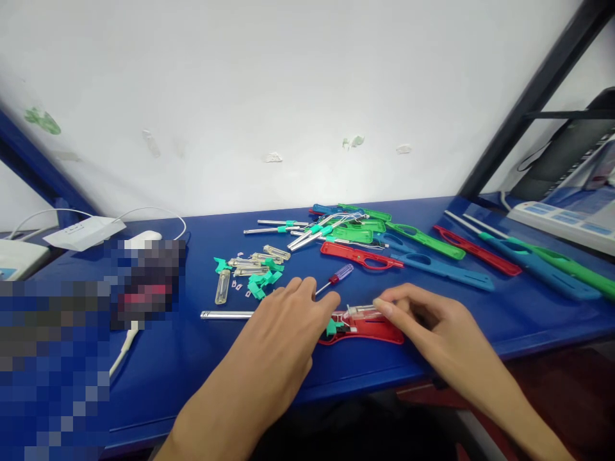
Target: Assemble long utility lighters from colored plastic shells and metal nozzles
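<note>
A red lighter shell half lies on the blue table, its inside facing up. A silver lighter tube sticks out to the left of it, and a green trigger sits inside. My left hand is closed over the shell where the tube begins, its fingertips partly hidden. Between the thumb and fingers of my right hand is the end of a clear fuel tank, held at the shell's handle part. A screwdriver with a purple and red handle lies just behind.
Several clear tanks and green triggers lie loose at left centre. Lighter tubes and coloured shell halves are piled behind. Blue and green lighters lie at right. A white cable runs along the left.
</note>
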`<control>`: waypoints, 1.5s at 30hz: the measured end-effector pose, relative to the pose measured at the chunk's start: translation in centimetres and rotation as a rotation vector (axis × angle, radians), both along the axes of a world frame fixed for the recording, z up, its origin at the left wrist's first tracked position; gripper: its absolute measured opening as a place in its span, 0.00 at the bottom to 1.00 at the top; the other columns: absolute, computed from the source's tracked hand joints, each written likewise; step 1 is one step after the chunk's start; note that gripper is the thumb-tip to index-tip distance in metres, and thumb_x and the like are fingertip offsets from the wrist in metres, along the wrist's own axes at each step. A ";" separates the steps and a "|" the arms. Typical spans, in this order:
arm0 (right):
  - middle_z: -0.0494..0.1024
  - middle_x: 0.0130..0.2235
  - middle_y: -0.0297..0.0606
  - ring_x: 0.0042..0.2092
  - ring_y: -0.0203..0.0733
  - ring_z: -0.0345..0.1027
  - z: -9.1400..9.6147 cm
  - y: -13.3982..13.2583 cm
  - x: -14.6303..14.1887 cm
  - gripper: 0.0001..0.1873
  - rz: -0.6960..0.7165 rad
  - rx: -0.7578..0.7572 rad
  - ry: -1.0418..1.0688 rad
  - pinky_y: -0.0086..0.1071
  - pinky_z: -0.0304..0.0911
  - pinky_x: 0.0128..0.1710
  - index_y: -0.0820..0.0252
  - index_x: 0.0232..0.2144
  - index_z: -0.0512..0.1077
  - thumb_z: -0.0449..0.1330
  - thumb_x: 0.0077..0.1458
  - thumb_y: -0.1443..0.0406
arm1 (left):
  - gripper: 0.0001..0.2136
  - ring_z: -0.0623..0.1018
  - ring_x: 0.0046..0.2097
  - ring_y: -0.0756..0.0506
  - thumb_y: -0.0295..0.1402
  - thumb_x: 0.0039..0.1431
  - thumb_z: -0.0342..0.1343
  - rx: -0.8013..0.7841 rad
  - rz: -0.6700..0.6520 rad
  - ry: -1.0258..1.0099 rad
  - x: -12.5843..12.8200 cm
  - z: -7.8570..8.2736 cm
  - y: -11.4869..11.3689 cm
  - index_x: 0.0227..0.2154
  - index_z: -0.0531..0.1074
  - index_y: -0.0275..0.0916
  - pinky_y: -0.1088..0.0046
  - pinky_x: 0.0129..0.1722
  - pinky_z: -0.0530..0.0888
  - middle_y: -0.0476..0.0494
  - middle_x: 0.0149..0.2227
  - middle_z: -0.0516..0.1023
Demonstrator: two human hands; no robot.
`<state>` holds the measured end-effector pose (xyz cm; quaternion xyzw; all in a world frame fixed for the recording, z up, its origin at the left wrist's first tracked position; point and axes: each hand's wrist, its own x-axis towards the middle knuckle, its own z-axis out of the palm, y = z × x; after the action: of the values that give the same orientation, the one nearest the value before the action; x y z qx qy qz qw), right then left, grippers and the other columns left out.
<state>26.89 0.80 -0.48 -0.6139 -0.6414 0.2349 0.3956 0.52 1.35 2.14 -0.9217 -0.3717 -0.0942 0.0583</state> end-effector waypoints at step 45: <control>0.85 0.46 0.30 0.45 0.40 0.81 -0.6 0.0 2.2 0.12 0.332 0.379 -0.351 0.31 0.75 0.47 0.41 0.50 0.81 0.59 0.71 0.60 | 0.08 0.78 0.50 0.36 0.29 0.73 0.54 -0.279 0.048 -0.060 2.7 3.3 0.5 0.47 0.79 0.40 0.51 0.48 0.80 0.40 0.48 0.77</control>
<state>29.04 0.84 -1.11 -0.4473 -0.8238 0.0630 0.3425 3.25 1.90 5.44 -0.9085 -0.4047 -0.0680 -0.0791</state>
